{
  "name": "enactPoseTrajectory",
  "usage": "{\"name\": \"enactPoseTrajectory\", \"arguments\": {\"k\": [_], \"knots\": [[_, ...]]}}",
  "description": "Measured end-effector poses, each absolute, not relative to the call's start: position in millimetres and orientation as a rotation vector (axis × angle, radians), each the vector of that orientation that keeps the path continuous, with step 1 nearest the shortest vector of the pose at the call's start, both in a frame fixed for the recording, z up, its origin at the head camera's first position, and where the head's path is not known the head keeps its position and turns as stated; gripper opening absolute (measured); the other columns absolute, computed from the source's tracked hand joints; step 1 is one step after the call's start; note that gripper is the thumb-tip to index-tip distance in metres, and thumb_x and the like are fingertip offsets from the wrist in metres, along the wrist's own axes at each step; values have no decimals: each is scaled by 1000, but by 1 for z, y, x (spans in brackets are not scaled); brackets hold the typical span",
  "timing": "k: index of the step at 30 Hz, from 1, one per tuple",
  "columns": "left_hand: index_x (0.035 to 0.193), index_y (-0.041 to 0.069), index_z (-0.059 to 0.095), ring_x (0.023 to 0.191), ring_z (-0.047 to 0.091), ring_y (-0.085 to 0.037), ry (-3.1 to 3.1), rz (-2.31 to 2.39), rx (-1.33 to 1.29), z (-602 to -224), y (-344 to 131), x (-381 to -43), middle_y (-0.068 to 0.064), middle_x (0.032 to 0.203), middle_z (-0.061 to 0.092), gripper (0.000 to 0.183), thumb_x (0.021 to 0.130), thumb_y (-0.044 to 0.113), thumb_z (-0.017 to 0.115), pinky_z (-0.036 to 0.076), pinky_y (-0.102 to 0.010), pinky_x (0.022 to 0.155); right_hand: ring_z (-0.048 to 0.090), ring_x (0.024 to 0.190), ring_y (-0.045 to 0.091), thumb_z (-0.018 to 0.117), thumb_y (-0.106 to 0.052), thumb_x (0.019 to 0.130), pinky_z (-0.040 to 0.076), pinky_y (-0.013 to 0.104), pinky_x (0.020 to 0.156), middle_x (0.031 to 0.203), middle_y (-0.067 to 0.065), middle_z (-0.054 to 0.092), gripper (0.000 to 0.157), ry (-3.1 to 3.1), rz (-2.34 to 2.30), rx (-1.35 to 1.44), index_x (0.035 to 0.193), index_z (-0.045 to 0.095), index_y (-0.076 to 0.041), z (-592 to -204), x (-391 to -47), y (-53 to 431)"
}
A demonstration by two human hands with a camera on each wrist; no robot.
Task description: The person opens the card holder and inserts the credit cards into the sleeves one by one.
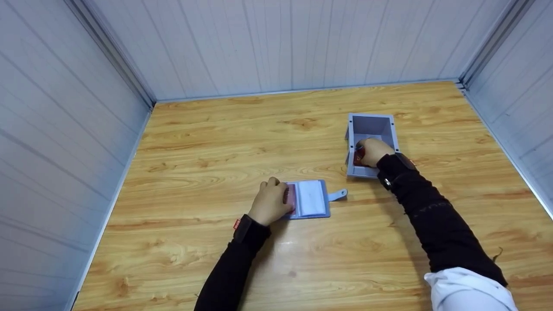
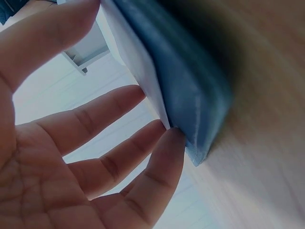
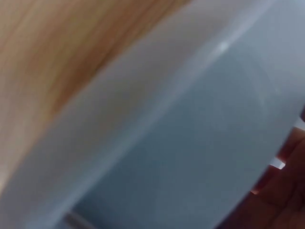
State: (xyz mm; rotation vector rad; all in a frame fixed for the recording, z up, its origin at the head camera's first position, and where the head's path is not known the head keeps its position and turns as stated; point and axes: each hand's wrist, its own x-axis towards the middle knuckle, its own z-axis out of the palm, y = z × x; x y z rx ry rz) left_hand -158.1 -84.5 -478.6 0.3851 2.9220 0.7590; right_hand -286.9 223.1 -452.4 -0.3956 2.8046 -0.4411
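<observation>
A blue card holder [image 1: 327,203] lies unfolded on the table, with clear-looking white sleeves [image 1: 312,198] on its right side and a reddish card [image 1: 292,199] on its left. My left hand [image 1: 270,202] rests over the left edge, and in the left wrist view its loosely bent fingers [image 2: 107,112] touch the holder's edge. Inside a grey box [image 1: 350,166], my right hand [image 1: 375,151] has curled fingers at a dark red card [image 1: 359,159]. In the right wrist view the box wall [image 3: 190,133] hides most of that hand.
The holder's strap [image 1: 338,195] with a snap sticks out to the right, just short of the box. Wood-grain table [image 1: 194,147] surrounds both things. White panel walls [image 1: 268,47] stand at the back and both sides.
</observation>
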Motion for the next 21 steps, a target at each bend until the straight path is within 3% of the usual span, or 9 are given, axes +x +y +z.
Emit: {"name": "enactPoseTrajectory", "arguments": {"k": [14,21], "knots": [[117,-3,64,101,50,-36,2923,754,396,-480,-84,-159,-20,114,56,50,75,19,78,49,-45,86,56,115,47,69,-9,76,45,56,100,120,32,62,52,2781,-377,-419,125,58,6,-450,-292,227],[117,-3,65,100,49,-35,2917,769,396,-480,-85,-159,-19,113,56,49,75,19,78,48,-44,86,51,112,46,69,-11,74,46,55,95,119,32,60,53,2786,-344,-388,124,60,5,-449,-293,226]]}}
